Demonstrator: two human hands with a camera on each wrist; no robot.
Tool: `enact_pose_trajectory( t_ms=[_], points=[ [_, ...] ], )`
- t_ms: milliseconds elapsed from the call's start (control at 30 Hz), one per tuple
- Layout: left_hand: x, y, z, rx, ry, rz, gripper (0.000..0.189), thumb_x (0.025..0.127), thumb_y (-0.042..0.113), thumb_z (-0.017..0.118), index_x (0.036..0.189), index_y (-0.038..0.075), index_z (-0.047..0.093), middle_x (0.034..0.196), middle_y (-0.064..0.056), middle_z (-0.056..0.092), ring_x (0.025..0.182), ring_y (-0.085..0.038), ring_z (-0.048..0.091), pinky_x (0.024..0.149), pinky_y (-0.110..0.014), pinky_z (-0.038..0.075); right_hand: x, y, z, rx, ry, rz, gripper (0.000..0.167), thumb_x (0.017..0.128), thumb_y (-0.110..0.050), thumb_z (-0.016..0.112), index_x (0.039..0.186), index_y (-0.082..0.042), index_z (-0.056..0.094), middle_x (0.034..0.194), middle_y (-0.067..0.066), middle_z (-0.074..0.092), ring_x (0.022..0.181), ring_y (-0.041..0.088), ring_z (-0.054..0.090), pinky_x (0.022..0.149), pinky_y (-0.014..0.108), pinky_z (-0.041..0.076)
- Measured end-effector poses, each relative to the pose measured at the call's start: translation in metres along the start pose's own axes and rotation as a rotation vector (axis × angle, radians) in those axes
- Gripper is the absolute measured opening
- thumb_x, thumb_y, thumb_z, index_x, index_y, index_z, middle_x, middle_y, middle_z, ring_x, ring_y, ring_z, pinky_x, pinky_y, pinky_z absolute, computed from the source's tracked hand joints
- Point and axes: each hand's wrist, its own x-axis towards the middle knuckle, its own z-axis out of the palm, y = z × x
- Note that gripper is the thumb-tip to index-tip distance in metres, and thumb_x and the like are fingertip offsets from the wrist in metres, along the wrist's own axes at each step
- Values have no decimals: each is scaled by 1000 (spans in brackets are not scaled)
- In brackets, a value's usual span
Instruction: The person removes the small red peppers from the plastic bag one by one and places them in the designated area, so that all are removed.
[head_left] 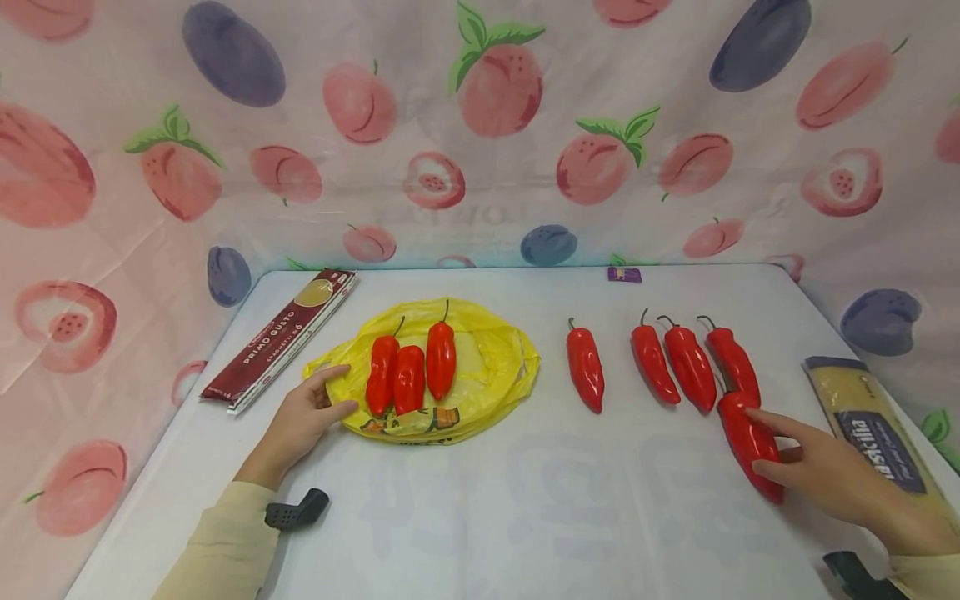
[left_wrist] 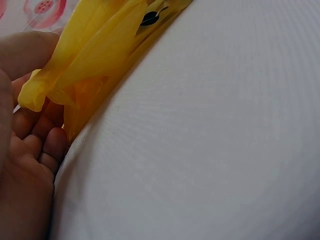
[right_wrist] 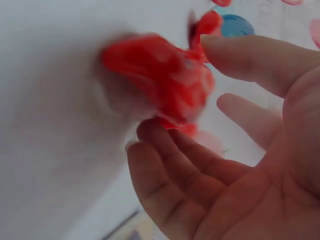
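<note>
In the head view my left hand [head_left: 300,421] is at the left edge of a yellow plastic bag [head_left: 498,400]. The left wrist view shows its thumb and fingers pinching a fold of the bag [left_wrist: 95,55]. Three red chili peppers [head_left: 440,358] lie on this flattened bag. Over on the right, my right hand [head_left: 821,471] touches the side of a red chili pepper [head_left: 750,446] with parted fingertips. That pepper [right_wrist: 170,75] is blurred in the right wrist view, where the fingers are spread and only loosely bent. Its stem end overlaps another pepper [head_left: 733,362].
Several more red peppers [head_left: 585,367] stand apart in a row left of the right hand. A spaghetti packet [head_left: 281,342] lies at the far left, a yellowish pasta pack [head_left: 873,433] at the right edge. One small purple packet [head_left: 624,274] is at the back of the white table [head_left: 480,500].
</note>
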Motion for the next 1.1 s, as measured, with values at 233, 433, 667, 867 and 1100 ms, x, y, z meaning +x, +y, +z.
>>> enact_pose_trajectory(
  t_ms=[233, 433, 667, 867, 1100],
  points=[
    [1, -1, 0, 3, 4, -7, 66, 93, 29, 73, 150, 10, 45, 148, -17, 45, 126, -31, 47, 107, -49, 39, -11, -16, -17, -51, 86, -22, 93, 87, -38, 76, 149, 11, 26, 126, 47, 43, 108, 61, 49, 63, 51, 58],
    [1, -3, 0, 0, 4, -15, 67, 92, 30, 73, 150, 11, 45, 148, -18, 43, 126, -33, 44, 108, -52, 36, -17, -43, -22, -69, 178, -163, 80, 89, -26, 76, 148, 8, 34, 125, 44, 47, 105, 59, 55, 62, 50, 59],
    [0, -2, 0, -2, 0, -18, 67, 92, 29, 73, 150, 10, 45, 148, -18, 44, 126, -33, 44, 108, -52, 37, -14, -94, -8, -42, 222, -312, 75, 88, -35, 77, 148, -3, 46, 135, 34, 50, 115, 55, 49, 68, 53, 59],
    [1, 0, 0, 11, 7, -7, 66, 93, 30, 73, 150, 10, 45, 148, -17, 45, 124, -30, 46, 106, -48, 39, -4, -143, 11, 34, 253, -462, 67, 87, -33, 78, 144, -8, 54, 132, 23, 60, 112, 44, 57, 69, 42, 60],
    [0, 1, 0, 2, 0, 1, 67, 93, 29, 73, 150, 9, 44, 149, -19, 44, 127, -33, 45, 108, -51, 38, 14, -193, 37, 81, 206, -553, 60, 89, -34, 76, 143, -13, 57, 128, 13, 65, 112, 38, 61, 74, 39, 60]
  ],
)
